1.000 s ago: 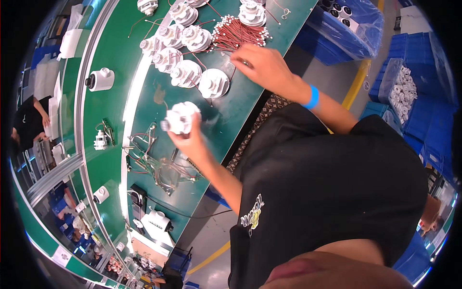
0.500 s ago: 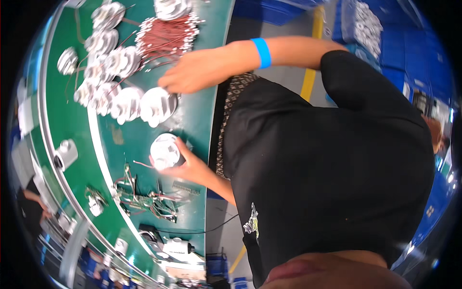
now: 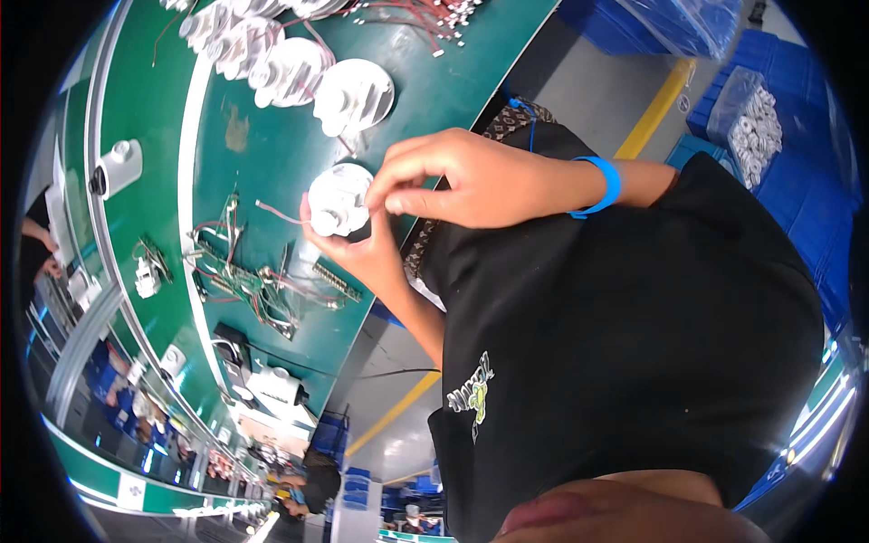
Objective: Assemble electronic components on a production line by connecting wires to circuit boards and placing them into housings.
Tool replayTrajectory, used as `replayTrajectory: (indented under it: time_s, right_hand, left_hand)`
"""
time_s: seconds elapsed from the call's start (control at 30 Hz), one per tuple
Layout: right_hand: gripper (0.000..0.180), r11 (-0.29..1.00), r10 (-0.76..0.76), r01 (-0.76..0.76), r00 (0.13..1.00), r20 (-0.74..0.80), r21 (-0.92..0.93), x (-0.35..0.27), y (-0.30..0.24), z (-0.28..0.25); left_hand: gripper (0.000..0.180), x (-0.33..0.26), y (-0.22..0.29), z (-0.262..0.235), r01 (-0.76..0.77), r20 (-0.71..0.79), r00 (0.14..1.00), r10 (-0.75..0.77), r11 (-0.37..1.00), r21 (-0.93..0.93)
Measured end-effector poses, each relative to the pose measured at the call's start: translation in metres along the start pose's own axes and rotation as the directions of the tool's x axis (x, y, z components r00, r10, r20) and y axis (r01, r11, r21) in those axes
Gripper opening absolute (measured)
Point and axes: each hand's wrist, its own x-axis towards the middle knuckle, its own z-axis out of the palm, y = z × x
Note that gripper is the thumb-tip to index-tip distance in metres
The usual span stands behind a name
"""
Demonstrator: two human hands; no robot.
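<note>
A white round housing (image 3: 337, 201) with raised parts on its face is gripped at its rim by my left hand (image 3: 358, 253), fingers and thumb wrapped round it. A thin reddish wire with a small white plug (image 3: 276, 212) sticks out from its left side. My right hand (image 3: 434, 181), with a blue wristband, is at the right edge of this housing. Its thumb and forefinger are pinched together there, and whatever lies between them is too small to make out. Just above, a similar white housing (image 3: 355, 95) rests on the green table (image 3: 262, 163).
More white housings (image 3: 290, 71) line the upper left, beside a bundle of red wires (image 3: 434, 18). Below the hands lie green circuit boards with wires (image 3: 253, 285). White cylindrical units (image 3: 276, 389) stand farther down and at left (image 3: 119, 168). Blue crates (image 3: 797, 217) are at right.
My right hand has come down from the row of housings to the one in my left hand, its fingers now at that rim. The whole view has turned and shifted.
</note>
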Motion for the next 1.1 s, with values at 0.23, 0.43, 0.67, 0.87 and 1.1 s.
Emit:
replayTrajectory:
  time_s: [0.23,0.43,0.67,0.87,1.1]
  right_hand:
    - [0.021,0.96,0.254,-0.256,0.967,0.032,0.11,0.014,0.031,0.003]
    - [0.021,0.967,0.257,-0.257,0.966,-0.012,-0.004,0.013,0.036,0.007]
    - [0.018,0.969,0.244,-0.243,0.97,0.018,-0.037,0.015,0.028,0.005]
    - [0.016,0.968,0.25,-0.251,0.968,-0.009,-0.025,0.014,0.024,-0.004]
    - [0.018,0.944,0.245,-0.245,0.969,-0.027,-0.223,0.023,0.012,-0.001]
  left_hand:
    - [0.088,-0.008,0.014,-0.023,0.069,0.236,0.97,-0.061,0.997,-0.028]
    - [0.083,-0.012,0.021,-0.017,-0.026,0.245,0.968,0.043,0.997,-0.07]
    - [0.083,-0.008,0.019,-0.018,0.038,0.266,0.964,-0.027,0.999,-0.036]
    - [0.074,-0.003,0.026,-0.012,-0.028,0.349,0.937,0.028,1.0,-0.007]
    - [0.084,0.0,0.029,-0.016,0.056,0.34,0.94,-0.043,0.998,-0.029]
